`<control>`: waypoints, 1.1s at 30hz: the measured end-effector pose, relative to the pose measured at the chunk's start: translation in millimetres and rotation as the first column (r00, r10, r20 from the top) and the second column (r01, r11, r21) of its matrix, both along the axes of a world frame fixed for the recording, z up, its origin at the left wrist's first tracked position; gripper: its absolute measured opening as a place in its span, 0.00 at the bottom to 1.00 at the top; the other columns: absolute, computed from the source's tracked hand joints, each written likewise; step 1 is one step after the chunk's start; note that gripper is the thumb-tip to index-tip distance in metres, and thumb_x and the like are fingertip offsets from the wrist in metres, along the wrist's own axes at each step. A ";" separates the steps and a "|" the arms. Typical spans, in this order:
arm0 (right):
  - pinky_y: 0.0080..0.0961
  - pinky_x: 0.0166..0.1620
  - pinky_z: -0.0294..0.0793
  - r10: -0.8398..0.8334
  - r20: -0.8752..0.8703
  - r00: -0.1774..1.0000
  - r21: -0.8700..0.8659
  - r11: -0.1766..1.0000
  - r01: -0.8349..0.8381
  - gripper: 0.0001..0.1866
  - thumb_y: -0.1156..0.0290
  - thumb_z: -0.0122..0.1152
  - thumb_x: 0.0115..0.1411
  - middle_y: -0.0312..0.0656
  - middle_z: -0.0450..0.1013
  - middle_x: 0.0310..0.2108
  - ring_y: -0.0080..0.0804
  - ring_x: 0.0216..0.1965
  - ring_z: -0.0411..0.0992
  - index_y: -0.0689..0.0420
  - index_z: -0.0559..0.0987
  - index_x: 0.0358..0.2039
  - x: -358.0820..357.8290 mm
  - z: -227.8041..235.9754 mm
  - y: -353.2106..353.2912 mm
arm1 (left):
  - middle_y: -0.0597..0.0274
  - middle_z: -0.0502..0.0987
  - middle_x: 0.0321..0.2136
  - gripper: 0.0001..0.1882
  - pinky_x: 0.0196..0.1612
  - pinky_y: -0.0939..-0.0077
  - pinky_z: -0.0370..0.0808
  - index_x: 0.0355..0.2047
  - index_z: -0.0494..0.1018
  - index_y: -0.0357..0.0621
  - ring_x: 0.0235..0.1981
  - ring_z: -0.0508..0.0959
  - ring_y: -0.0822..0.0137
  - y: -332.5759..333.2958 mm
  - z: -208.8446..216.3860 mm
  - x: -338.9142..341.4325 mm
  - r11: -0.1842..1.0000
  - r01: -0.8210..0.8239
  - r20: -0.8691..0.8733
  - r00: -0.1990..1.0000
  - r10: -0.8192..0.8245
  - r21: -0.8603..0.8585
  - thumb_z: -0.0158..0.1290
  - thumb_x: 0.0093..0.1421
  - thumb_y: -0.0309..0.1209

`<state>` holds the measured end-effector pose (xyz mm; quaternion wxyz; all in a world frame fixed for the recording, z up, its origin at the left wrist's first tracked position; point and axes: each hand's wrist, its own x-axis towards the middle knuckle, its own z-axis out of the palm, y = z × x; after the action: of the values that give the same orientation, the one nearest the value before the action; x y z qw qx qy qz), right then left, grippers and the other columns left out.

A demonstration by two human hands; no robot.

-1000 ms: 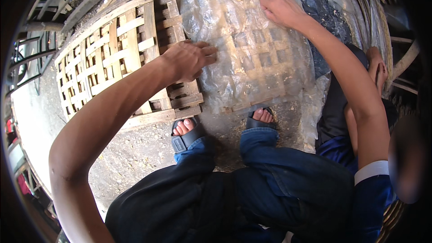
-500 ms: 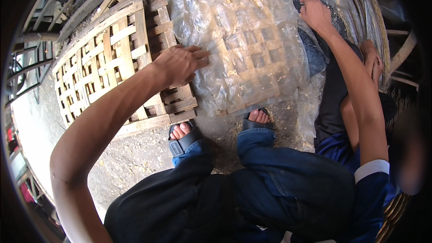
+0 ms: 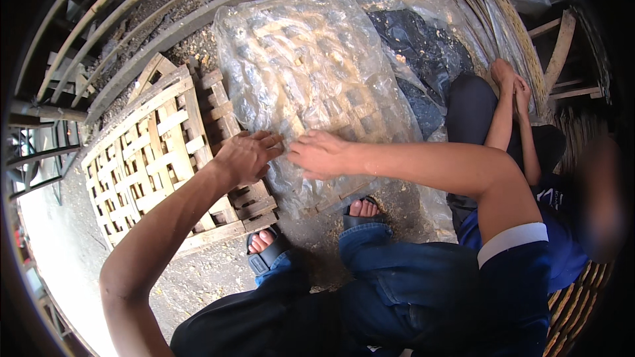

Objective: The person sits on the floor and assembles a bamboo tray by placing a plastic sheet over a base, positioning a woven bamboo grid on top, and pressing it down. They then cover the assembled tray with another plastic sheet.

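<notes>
A wrinkled clear plastic sheet (image 3: 311,46) lies over a woven wooden slat panel (image 3: 360,102), whose lattice shows through it. My left hand (image 3: 248,157) is at the sheet's near left edge, fingers bent and closed on the plastic. Just to its right, my right hand (image 3: 321,153) reaches across with fingers curled together against the same sheet. The two hands' fingertips nearly meet, and the fold between them is hard to make out. Left of the sheet, partly under my left forearm, rests a bare lattice panel (image 3: 142,152) of wooden slats on another wooden frame (image 3: 221,109).
Someone in dark trousers sits at the right, hands (image 3: 512,86) together. Black plastic (image 3: 423,46) lies beyond the clear sheet on the right. Stacked woven panels (image 3: 509,33) stand at the far right. A wooden beam (image 3: 198,13) and bamboo rails run along the far left.
My right hand has come from the sheet's far right side over to its left edge, beside my left hand. The view has shifted, and my left hand stays by the left edge.
</notes>
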<state>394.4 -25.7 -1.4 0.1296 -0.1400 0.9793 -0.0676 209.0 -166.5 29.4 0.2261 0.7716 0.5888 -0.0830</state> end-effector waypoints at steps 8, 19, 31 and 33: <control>0.42 0.56 0.73 -0.019 0.171 0.985 -0.186 0.981 0.052 0.14 0.66 0.56 0.59 0.49 0.75 0.50 0.47 0.54 0.73 0.57 0.80 0.44 -9.5 -0.5 3.6 | 0.64 0.64 0.68 0.29 0.65 0.59 0.67 0.63 0.67 0.50 0.68 0.64 0.61 -1.3 -3.4 -8.6 0.999 0.045 -0.024 0.999 -0.045 0.001 0.55 0.61 0.37; 0.42 0.49 0.77 0.007 0.106 0.994 -0.233 0.972 0.018 0.11 0.67 0.56 0.59 0.47 0.77 0.42 0.46 0.47 0.76 0.53 0.82 0.39 -6.1 -7.5 8.6 | 0.66 0.64 0.68 0.28 0.67 0.58 0.65 0.63 0.67 0.51 0.68 0.64 0.62 0.1 -1.7 -9.0 0.998 0.064 -0.030 0.997 -0.064 -0.006 0.53 0.62 0.37; 0.42 0.51 0.75 -0.022 0.095 0.995 -0.302 0.952 0.050 0.10 0.68 0.54 0.61 0.45 0.76 0.44 0.46 0.49 0.74 0.55 0.82 0.39 -3.8 -7.0 8.8 | 0.66 0.64 0.68 0.27 0.67 0.59 0.65 0.61 0.69 0.51 0.68 0.64 0.63 1.8 0.6 -10.4 0.999 0.036 0.018 0.999 -0.035 -0.028 0.55 0.61 0.36; 0.39 0.47 0.76 -0.019 0.023 1.000 -0.284 0.958 0.024 0.07 0.68 0.57 0.59 0.42 0.75 0.40 0.43 0.46 0.74 0.55 0.80 0.36 -1.4 -14.7 9.8 | 0.66 0.65 0.67 0.27 0.67 0.59 0.65 0.61 0.69 0.51 0.67 0.65 0.63 3.7 2.3 -9.5 0.999 0.043 0.019 0.999 -0.043 -0.015 0.55 0.60 0.36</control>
<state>393.0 -16.0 -16.1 0.1174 -0.1458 0.9595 -0.2106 199.6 -162.8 31.7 0.2357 0.7830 0.5694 -0.0849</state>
